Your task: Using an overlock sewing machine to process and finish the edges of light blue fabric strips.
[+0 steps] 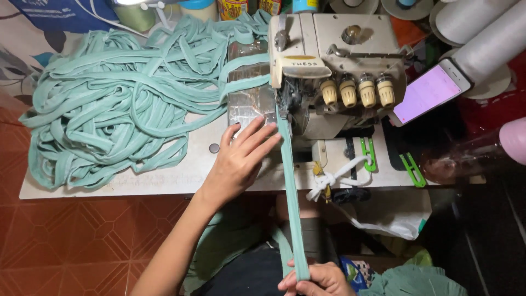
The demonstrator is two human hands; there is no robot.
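A beige overlock sewing machine (334, 60) with several cream tension knobs stands on a pale table (164, 183). A long teal fabric strip (290, 186) runs taut from under the machine's foot straight toward me. My left hand (241, 159) lies flat on the table beside the machine, its fingers spread and touching the strip near the foot. My right hand (318, 280), low by my lap, pinches the near end of the strip. A big tangled heap of the same teal strip (120, 98) covers the table's left half.
A phone with a lit pinkish screen (430, 92) leans right of the machine. Large white thread cones (482, 33) stand at the back right. Green clips (412, 169) lie on the table edge. Red tiled floor (82, 241) lies left below.
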